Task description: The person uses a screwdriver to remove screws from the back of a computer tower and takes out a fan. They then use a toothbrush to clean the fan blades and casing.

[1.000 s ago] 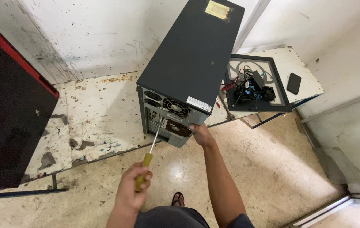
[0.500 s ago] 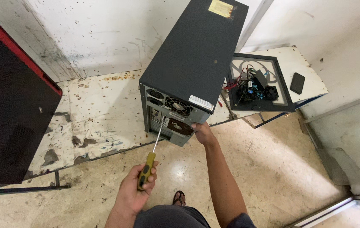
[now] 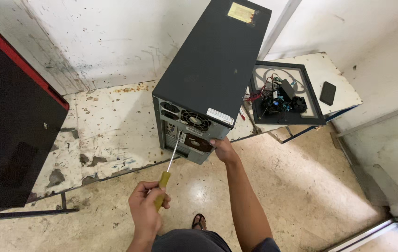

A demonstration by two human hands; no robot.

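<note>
A dark grey computer tower case (image 3: 213,65) lies on a worn white table (image 3: 110,126), its rear panel with fan grilles facing me. My left hand (image 3: 146,212) grips the yellow handle of a long screwdriver (image 3: 168,163); its metal shaft reaches up to the case's rear panel. My right hand (image 3: 222,148) holds the lower right corner of that rear panel at the table's edge.
A large black cabinet with a red edge (image 3: 12,126) stands at the left. Behind the tower, a removed side panel (image 3: 283,93) carries loose parts and wires, and a black phone (image 3: 327,93) lies on the table. A glass door (image 3: 385,154) is at the right. My sandalled foot (image 3: 199,220) is on the tiled floor.
The screwdriver tip has moved up along the rear panel. My right hand stays on the case's corner. The camera view has shifted slightly.
</note>
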